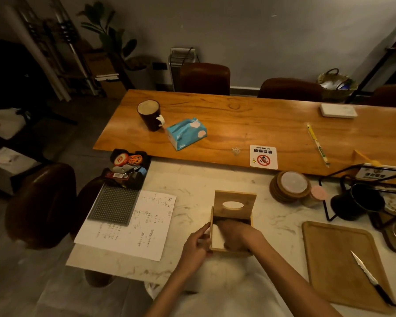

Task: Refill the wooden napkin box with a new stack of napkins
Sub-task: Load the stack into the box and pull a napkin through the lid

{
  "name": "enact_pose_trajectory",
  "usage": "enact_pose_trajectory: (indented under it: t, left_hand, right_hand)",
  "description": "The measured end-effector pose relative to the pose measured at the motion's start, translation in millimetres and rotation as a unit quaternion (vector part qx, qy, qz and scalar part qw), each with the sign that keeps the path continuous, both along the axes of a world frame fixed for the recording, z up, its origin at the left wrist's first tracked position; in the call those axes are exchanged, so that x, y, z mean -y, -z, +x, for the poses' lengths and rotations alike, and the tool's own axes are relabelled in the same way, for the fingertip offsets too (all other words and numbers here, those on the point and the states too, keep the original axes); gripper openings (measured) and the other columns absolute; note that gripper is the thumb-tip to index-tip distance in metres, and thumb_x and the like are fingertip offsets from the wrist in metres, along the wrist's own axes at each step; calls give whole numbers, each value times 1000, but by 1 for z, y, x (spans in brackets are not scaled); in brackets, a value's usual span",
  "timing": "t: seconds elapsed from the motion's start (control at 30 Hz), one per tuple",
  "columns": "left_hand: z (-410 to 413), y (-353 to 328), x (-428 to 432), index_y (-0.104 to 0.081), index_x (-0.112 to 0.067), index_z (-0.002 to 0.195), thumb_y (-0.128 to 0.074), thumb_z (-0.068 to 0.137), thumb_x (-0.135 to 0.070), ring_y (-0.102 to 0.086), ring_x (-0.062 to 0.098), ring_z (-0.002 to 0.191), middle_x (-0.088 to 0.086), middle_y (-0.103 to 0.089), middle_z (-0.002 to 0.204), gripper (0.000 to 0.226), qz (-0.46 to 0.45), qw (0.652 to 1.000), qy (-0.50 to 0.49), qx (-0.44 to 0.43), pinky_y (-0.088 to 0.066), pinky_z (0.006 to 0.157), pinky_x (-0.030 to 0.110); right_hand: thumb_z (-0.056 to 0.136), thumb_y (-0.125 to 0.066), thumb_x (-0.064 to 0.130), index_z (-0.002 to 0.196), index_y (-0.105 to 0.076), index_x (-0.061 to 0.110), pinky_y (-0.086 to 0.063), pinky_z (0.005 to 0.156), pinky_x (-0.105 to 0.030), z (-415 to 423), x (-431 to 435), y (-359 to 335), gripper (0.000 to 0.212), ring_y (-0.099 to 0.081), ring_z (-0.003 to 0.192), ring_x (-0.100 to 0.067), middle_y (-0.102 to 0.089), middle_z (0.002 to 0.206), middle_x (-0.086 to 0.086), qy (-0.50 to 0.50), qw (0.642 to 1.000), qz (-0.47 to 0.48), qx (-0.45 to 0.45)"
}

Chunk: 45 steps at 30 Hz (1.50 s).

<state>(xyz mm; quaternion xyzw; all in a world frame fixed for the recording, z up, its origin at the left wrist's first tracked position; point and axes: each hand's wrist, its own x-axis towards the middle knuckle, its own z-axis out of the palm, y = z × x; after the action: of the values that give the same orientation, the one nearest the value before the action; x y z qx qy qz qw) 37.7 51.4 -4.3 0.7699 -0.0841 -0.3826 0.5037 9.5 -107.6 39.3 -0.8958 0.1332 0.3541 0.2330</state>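
Note:
The wooden napkin box (pixel 249 221) stands on the white marble table, its hinged lid (pixel 235 204) with an oval slot tilted up and back. White napkins (pixel 217 238) lie inside, showing at the box's left part. My right hand (pixel 237 234) reaches into the box from the near side and presses down on the napkins. My left hand (pixel 196 245) grips the box's left wall, its thumb at the rim. A blue soft tissue pack (pixel 186 133) lies on the orange wooden table beyond.
A written paper sheet (pixel 133 225) and a grey dotted mat (pixel 114 204) lie to the left. To the right sit a wooden tray (pixel 334 259) with a knife (pixel 373 280), stacked coasters (pixel 289 186), a black kettle (pixel 357 202). A dark mug (pixel 149 115) stands far left.

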Motion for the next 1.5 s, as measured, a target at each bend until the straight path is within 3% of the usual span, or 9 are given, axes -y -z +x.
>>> enact_pose_trajectory:
  t: [0.1, 0.23, 0.37, 0.43, 0.5, 0.6, 0.7, 0.93, 1.5]
  left_hand:
    - [-1, -5, 0, -48, -42, 134, -47, 97, -15, -61, 21, 104, 6, -58, 118, 46, 28, 999, 26, 28, -57, 88, 44]
    - [1, -17, 4, -28, -36, 146, -45, 97, -18, -58, 17, 112, -1, -55, 127, 54, 78, 986, 104, 109, -49, 94, 31]
    - [16, -33, 14, -30, -35, 141, -45, 97, -21, -58, 20, 111, 3, -56, 125, 49, 111, 964, 151, 187, -50, 91, 36]
    - [29, -39, 23, -35, -33, 139, -46, 97, -25, -58, 23, 109, 5, -54, 125, 44, 157, 942, 212, 209, -50, 87, 35]
    - [38, -46, 37, -45, -28, 135, -49, 96, -28, -59, 23, 108, 6, -55, 127, 39, 217, 908, 307, 185, -50, 89, 35]
    - [40, -46, 56, -48, -21, 132, -59, 89, -26, -59, 25, 110, 8, -58, 129, 44, 296, 841, 420, 169, -50, 88, 36]
    - [37, -39, 68, -50, -16, 124, -69, 82, -21, -62, 26, 107, 11, -62, 124, 46, 337, 812, 440, 185, -48, 79, 34]
    - [31, -24, 72, -54, -9, 124, -67, 82, -7, -58, 31, 114, 16, -56, 128, 44, 372, 818, 397, 188, -49, 90, 35]
    - [26, -20, 65, -56, -8, 121, -66, 83, -6, -59, 28, 112, 14, -59, 125, 40, 347, 851, 350, 183, -49, 87, 32]
  right_hand:
    - [82, -59, 3, 145, -32, 25, -51, 94, -35, -2, 1, 1, 72, -58, 115, -28, -55, 134, -8, -1, 1000, 5, 12]
    - [90, -51, 6, 141, -34, 33, -49, 95, -33, -19, 9, -6, 60, -58, 114, -23, -55, 133, -1, 63, 995, 24, 71]
    - [95, -49, 22, 128, -54, 29, -49, 87, -31, -47, 27, -26, 34, -57, 111, -21, -57, 125, -1, 119, 978, -113, 127]
    - [94, -50, 35, 126, -54, 29, -47, 82, -31, -52, 35, -32, 33, -56, 108, -21, -55, 120, -2, 139, 974, -151, 94]
    - [91, -55, 41, 128, -51, 32, -46, 82, -31, -49, 38, -32, 39, -58, 108, -23, -57, 121, -4, 140, 983, -118, 34]
    - [84, -64, 32, 131, -52, 27, -48, 84, -32, -38, 35, -23, 48, -60, 110, -25, -61, 123, -6, 111, 989, -94, -20]
    - [79, -67, 16, 131, -51, 19, -50, 87, -34, -34, 30, -11, 55, -58, 113, -28, -58, 127, -11, 119, 988, -91, -43]
    - [82, -65, 8, 126, -52, 10, -51, 88, -32, -34, 26, 0, 47, -60, 113, -27, -59, 127, -12, 138, 984, -92, -60]
    - [78, -73, 16, 121, -58, 12, -52, 80, -26, -37, 26, 0, 45, -64, 103, -21, -63, 118, -8, 149, 984, -76, -58]
